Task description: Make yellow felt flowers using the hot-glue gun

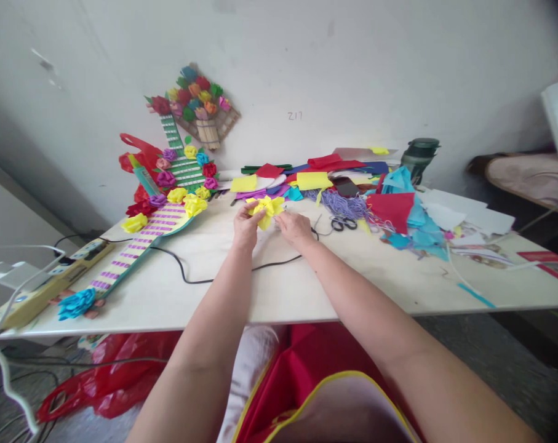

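Observation:
A bright yellow crepe-paper flower (270,208) with ruffled petals is held just above the white table. My left hand (246,226) pinches it from the left, thumb lying over the petals. From the right, my right hand (296,229) has its fingers closed at the flower's lower right edge; the fingertips are partly hidden. To the right of my right hand lie black-handled scissors (344,224) and a bundle of purple string (338,206). Behind the flower, yellow paper sheets (314,180) rest on a stack of coloured paper.
At left stands a guitar-like craft (138,243) trimmed with paper flowers, beside a glue bottle (143,175) and a power strip (52,283). A black cable (200,281) crosses the table beneath my arms. Blue paper scraps (414,215) and a dark bottle (418,160) are at right.

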